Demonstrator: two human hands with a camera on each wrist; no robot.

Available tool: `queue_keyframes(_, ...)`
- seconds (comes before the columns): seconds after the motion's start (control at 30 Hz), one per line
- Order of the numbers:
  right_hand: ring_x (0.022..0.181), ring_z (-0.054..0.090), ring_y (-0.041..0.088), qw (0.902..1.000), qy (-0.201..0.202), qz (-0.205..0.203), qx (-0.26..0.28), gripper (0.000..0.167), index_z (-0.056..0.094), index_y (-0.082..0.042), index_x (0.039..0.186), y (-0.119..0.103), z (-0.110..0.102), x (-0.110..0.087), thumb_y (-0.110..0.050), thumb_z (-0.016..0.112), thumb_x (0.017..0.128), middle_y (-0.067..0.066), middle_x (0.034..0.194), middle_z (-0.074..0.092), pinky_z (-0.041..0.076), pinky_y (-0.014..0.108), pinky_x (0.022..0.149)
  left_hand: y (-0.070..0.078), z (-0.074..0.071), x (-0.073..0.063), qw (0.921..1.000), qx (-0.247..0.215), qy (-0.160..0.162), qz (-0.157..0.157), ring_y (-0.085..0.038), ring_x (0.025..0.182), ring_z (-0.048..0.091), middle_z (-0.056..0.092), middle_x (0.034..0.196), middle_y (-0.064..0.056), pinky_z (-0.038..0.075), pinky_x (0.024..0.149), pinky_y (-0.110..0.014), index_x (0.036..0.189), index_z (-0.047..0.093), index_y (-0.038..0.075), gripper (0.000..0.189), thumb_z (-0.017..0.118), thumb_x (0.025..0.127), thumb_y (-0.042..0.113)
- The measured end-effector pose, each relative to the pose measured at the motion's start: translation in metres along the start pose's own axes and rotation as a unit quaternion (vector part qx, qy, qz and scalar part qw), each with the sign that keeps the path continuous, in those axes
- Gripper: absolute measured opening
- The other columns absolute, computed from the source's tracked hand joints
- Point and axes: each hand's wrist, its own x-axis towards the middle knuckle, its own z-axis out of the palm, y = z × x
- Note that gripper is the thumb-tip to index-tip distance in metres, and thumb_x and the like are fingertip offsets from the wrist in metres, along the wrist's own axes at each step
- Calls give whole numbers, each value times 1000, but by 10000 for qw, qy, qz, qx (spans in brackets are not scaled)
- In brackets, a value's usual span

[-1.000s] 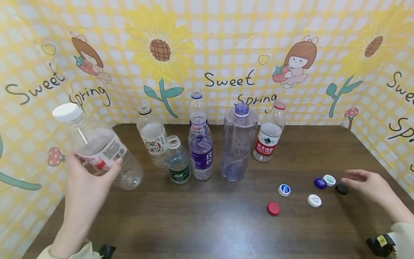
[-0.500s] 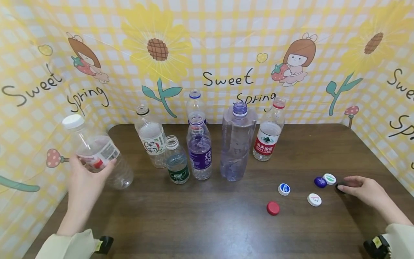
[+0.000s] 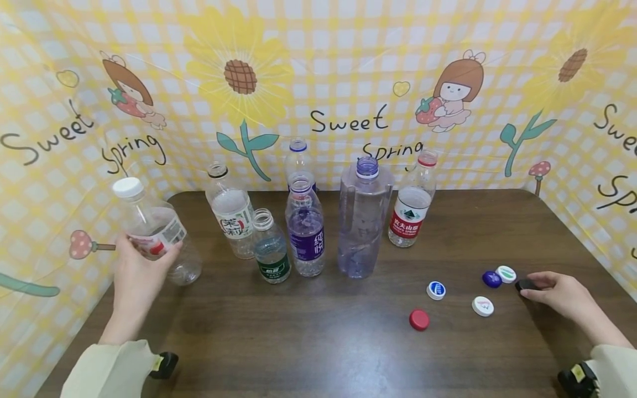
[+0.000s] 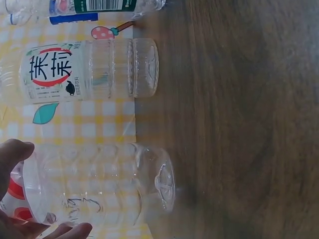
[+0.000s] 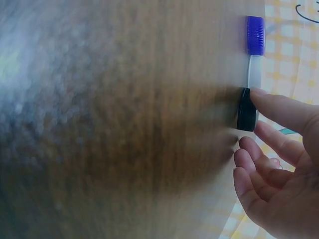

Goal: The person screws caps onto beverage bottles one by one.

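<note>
My left hand grips a large clear bottle around its label. The bottle has a white cap and leans left, its base close over the table. In the left wrist view the thumb and fingers wrap the clear bottle at the label. On the right, my right hand pinches a black bottle cap at the table between thumb and index finger. The right wrist view shows the black cap between the thumb and index fingertips, the other fingers loosely bent.
Several capless bottles stand mid-table, among them a jasmine-labelled bottle, a green-labelled one, a purple-labelled one and a tall lilac one. A red-labelled bottle stands behind. Loose caps include a red and a purple one.
The tilted bottle has come down and turned more upright in my left hand. My right hand has moved slightly left and taken hold of the black cap.
</note>
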Motion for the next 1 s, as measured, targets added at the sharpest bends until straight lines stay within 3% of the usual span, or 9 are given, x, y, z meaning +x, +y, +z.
queue_keyframes(0.4, 101, 57, 53, 9999, 48, -118, 16, 58, 51, 19, 118, 1, -1, 1, -26, 68, 86, 38, 113, 58, 43, 57, 79, -2, 4, 8, 9996, -275, -62, 25, -41, 124, 42, 36, 140, -28, 36, 103, -55, 146, 15, 0, 82, 67, 86, 22)
queue_keyframes(0.7, 98, 58, 52, 9999, 88, -114, -14, 57, 52, 18, 117, -1, -1, 3, -26, 69, 85, 38, 111, 59, 44, 56, 78, -3, 3, 10, 9995, -314, -66, 49, -44, 127, 38, 32, 141, -30, 32, 107, -56, 147, 9, -1, 86, 67, 86, 21)
queue_keyframes(1.0, 97, 59, 51, 9999, 77, -103, -19, 56, 53, 18, 115, 0, -1, 4, -27, 68, 85, 38, 110, 59, 45, 55, 78, -2, 3, 11, 9991, -385, -91, -130, -45, 139, 25, 16, 153, -27, 21, 117, -56, 151, -6, 6, 101, 69, 85, 26)
